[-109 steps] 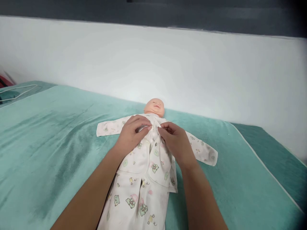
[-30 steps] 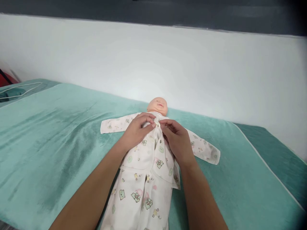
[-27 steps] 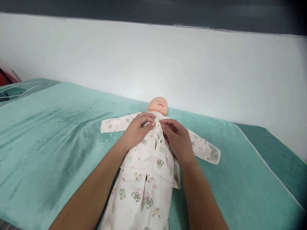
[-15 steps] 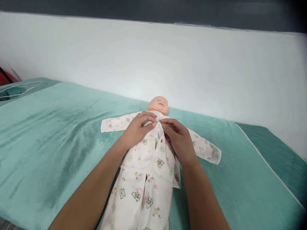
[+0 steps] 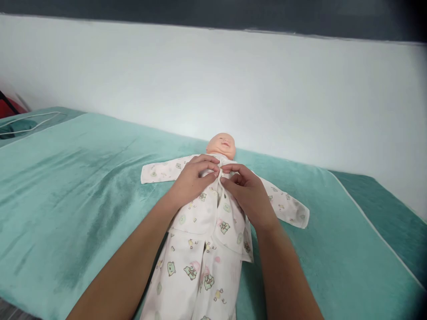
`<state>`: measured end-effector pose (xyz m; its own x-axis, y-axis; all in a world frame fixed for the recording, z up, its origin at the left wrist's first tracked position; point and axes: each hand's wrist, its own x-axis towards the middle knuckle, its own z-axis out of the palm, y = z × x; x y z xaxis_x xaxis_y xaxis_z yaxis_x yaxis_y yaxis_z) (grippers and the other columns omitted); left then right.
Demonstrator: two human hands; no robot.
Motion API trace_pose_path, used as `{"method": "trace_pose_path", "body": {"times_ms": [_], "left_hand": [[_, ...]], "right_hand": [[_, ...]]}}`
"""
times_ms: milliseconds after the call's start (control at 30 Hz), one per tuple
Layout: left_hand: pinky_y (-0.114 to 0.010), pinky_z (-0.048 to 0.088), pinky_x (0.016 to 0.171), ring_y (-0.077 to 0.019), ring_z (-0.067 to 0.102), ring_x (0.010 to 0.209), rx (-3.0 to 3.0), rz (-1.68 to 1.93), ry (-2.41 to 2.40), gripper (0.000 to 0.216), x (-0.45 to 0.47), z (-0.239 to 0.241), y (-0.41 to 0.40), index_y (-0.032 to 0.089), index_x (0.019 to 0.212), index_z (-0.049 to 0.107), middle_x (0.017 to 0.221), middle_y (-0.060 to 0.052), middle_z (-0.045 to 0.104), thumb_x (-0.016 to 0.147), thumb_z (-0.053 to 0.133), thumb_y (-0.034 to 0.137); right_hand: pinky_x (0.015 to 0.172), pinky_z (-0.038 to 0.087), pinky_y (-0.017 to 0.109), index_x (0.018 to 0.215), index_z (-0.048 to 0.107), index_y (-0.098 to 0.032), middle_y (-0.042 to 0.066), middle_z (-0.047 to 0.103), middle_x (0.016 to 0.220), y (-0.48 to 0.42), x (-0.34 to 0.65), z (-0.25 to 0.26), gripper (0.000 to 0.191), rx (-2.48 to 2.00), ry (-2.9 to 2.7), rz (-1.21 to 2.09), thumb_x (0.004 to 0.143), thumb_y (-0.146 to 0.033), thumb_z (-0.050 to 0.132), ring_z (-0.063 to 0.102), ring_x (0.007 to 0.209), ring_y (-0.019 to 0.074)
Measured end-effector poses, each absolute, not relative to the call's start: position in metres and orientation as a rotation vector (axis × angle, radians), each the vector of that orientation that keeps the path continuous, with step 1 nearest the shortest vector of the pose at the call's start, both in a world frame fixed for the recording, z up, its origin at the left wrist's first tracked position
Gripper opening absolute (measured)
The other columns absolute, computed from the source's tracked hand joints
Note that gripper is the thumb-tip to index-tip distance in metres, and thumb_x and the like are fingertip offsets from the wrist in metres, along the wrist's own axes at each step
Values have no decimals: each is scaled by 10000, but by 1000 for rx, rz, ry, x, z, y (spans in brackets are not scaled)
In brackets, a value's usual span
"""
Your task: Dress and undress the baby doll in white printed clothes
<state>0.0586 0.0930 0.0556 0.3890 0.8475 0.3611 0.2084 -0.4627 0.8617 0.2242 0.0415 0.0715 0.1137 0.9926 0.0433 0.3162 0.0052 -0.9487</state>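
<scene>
A baby doll lies on its back, dressed in a white baby shirt printed with bears and white printed trousers. The shirt's sleeves stretch out to both sides. At the upper chest, my left hand pinches the shirt's left front edge near the collar. My right hand pinches the opposite front edge, its fingertips almost meeting the left ones. Below the fingers a small button shows on the front opening, which gapes slightly. What lies between the fingertips is mostly hidden.
A green plush cloth covers the bed surface under the doll. Behind it rises a white wall with a dark band on top. A white cord lies at the far left, near a red object.
The right thumb has moved slightly left, closer to the left fingertips at the front edge. The button between the fingertips is now covered by them. The doll stays in place.
</scene>
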Motion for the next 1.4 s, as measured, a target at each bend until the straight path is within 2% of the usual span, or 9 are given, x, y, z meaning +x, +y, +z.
{"method": "trace_pose_path", "body": {"times_ms": [100,233,533,800,1100,1300,1400], "left_hand": [[-434,374,1105,-239,542,1212,1885,1102,878,129,58,54,93,254,903,699,1248,-30,622,876,574,235],[-404,393,1091,-220,542,1214,1871,1158,797,193,57,53,93,275,1016,692,1218,-38,622,871,581,213],[-412,375,1103,-223,481,1290,1992,986,801,344,50,57,96,329,1023,729,1308,-12,565,838,523,125],[-403,355,1110,-220,489,1290,2000,1000,810,234,48,56,99,290,992,692,1310,-15,588,836,567,170],[-423,355,1102,-230,468,1303,2008,999,843,166,49,55,98,259,888,659,1302,-18,590,810,559,151],[-420,388,1055,-232,456,1305,2032,967,861,140,48,55,96,245,854,641,1323,-13,582,819,549,144],[-406,396,1042,-219,473,1280,2084,996,858,126,47,54,97,231,835,626,1306,-15,599,823,547,134]], "right_hand": [[525,338,265,1029,656,-289,-77,445,591,41,224,73,237,-1500,-1383,910,804,-362,662,357,492,97],[546,349,269,1015,653,-296,-75,454,601,41,224,73,218,-1521,-1401,883,807,-357,662,375,509,101],[555,351,281,1025,666,-285,-62,477,612,41,227,74,235,-1525,-1407,907,812,-386,659,401,526,117],[558,348,280,992,661,-273,-57,488,627,42,226,73,210,-1521,-1394,899,800,-359,666,409,540,117],[608,354,292,970,643,-256,-32,567,740,42,220,74,192,-1611,-1484,756,790,-318,663,463,612,129],[601,351,288,864,588,-244,-51,508,649,40,220,76,146,-1668,-1505,736,795,-345,668,465,603,132],[598,357,285,859,576,-245,-51,505,669,40,224,77,162,-1667,-1522,750,805,-366,670,464,605,127]]}}
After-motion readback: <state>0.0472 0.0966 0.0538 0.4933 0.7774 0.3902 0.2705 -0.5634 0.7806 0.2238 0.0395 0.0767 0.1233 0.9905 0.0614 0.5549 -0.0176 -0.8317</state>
